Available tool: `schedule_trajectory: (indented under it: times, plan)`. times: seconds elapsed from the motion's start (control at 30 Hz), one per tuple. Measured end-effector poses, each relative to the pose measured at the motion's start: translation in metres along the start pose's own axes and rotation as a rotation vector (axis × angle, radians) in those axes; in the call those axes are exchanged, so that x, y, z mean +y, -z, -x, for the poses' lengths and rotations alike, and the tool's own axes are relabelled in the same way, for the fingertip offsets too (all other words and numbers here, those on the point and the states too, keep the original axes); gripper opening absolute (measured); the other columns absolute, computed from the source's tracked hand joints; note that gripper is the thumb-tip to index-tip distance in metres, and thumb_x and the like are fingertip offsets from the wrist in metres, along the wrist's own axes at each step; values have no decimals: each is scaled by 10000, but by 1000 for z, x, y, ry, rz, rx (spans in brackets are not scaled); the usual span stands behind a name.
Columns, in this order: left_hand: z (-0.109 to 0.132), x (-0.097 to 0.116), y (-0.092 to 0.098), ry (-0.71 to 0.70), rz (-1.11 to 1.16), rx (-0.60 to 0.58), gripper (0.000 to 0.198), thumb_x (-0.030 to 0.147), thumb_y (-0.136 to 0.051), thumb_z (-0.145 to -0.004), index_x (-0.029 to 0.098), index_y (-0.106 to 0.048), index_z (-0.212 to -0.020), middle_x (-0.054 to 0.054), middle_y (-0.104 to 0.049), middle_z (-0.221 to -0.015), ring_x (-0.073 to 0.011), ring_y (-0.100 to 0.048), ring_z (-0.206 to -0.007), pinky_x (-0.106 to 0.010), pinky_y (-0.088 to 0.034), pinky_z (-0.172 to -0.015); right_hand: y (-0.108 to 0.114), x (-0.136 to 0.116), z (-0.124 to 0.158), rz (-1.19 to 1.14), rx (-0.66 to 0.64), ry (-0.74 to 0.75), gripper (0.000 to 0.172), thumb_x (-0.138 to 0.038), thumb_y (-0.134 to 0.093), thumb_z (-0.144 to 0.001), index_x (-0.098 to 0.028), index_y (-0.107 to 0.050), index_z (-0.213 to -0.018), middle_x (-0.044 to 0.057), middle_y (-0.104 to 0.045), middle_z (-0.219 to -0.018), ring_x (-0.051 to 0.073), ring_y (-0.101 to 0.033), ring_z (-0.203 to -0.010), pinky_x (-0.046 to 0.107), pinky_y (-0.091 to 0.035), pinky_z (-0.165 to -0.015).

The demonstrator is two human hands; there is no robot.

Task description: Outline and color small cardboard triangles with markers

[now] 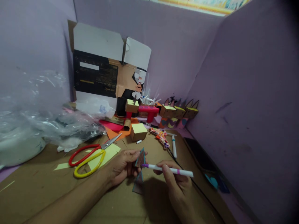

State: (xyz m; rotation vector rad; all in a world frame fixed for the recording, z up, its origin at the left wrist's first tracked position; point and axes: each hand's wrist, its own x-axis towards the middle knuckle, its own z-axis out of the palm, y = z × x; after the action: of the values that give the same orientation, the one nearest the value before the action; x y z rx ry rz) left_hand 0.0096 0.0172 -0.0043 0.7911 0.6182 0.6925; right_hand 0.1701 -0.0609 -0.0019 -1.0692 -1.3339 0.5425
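Note:
My left hand [122,166] pinches a small brown triangular paper piece [140,158] with a light blue edge, held upright above the cardboard sheet [35,186]. A second similar triangle [138,185] shows just below it. My right hand [177,183] grips a white marker [170,170] with a purple tip, and the tip touches the triangle's lower edge. Both hands are closed on what they hold.
Red and yellow scissors [90,155] lie on yellow paper to the left. A yellow-topped cardboard cube [138,131], another white marker [174,146], a patterned glue gun [161,137] and a row of small paper figures [179,112] lie behind. Crumpled plastic [35,109] fills the left; a dark phone [198,152] lies right.

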Motion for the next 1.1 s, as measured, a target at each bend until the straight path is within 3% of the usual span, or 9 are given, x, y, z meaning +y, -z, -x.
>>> schedule_trajectory:
  times: [0.17, 0.4, 0.57, 0.83, 0.97, 1.1]
  plan:
    - [1, 2, -3, -22, -28, -52, 209, 265, -551, -764, 76, -637, -786, -54, -600, -650, -72, -511, -452, -147, -383, -364, -1, 3, -2, 3, 29, 47, 156, -183, -506, -819, -211, -619, -922, 36, -674, -804, 167, -655, -714, 241, -515, -625]
    - [0, 0, 0, -3, 13, -25, 232, 245, -569, -751, 99, -624, -923, -59, -616, -671, -81, -525, -454, -160, -402, -375, 3, 5, 2, 11, -39, 11, 142, -194, -494, -828, -208, -634, -808, 7, -639, -664, 140, -630, -621, 196, -489, -554]
    - [-1, 0, 0, -36, -22, -62, 211, 256, -549, -765, 73, -644, -810, -47, -584, -622, -77, -506, -452, -155, -396, -366, 3, 3, -2, 36, -11, 68, 164, -178, -503, -821, -227, -633, -909, 19, -658, -765, 152, -626, -713, 215, -481, -617]
    - [-2, -1, 3, 8, 16, -23, 252, 246, -565, -749, 99, -620, -946, -75, -626, -710, -83, -531, -453, -167, -414, -384, 2, 3, 1, -39, -67, 19, 149, -180, -501, -824, -234, -640, -825, -5, -634, -678, 132, -614, -635, 197, -470, -566]
    - [-2, 0, 2, -9, -13, -51, 217, 260, -552, -760, 96, -636, -875, -45, -595, -652, -72, -510, -444, -155, -398, -375, 2, 2, -1, 26, -24, 54, 167, -177, -500, -825, -241, -632, -905, 14, -650, -765, 154, -617, -714, 222, -466, -606]
    - [0, 0, 0, -13, -13, -47, 207, 267, -552, -760, 97, -638, -841, -29, -570, -594, -76, -503, -440, -154, -387, -370, 2, -1, -3, 65, -69, 84, 180, -153, -514, -809, -234, -634, -916, 19, -653, -776, 159, -617, -714, 237, -458, -626]
